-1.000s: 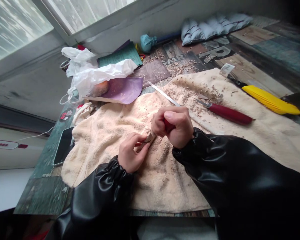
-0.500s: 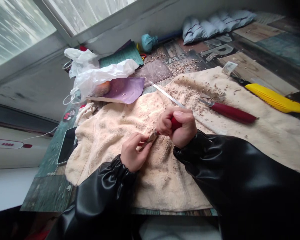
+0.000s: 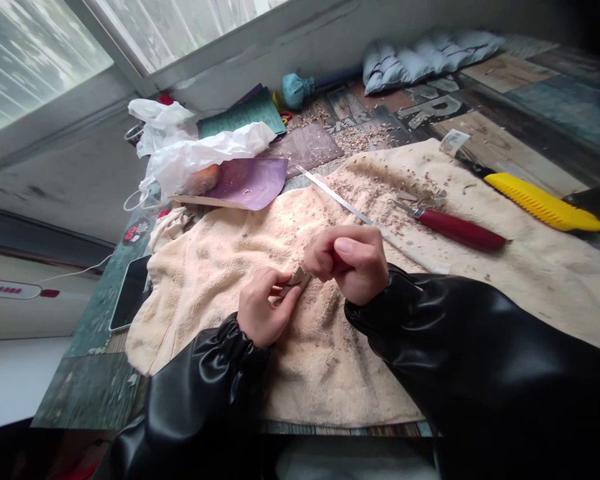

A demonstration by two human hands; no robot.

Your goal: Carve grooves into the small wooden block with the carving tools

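My left hand is closed on a small piece of wood, pinched between thumb and fingers low over the beige towel. My right hand is wrapped in a fist around a red-handled carving tool, right against the far end of the wood. Only a bit of the red handle shows; its blade is hidden by my fingers and the wood. Beyond my right hand lie a metal ruler and a second carving knife with a dark red handle, among wood shavings.
A yellow-handled tool rests on the right of the towel. Behind are a white plastic bag, purple sheet, green mat, blue wrapped bundle and pale padded cushion. A phone or tablet lies left.
My right fist has rolled slightly, so less of the red handle shows. My left hand keeps its pinch on the wood. The whole view has shifted a little.
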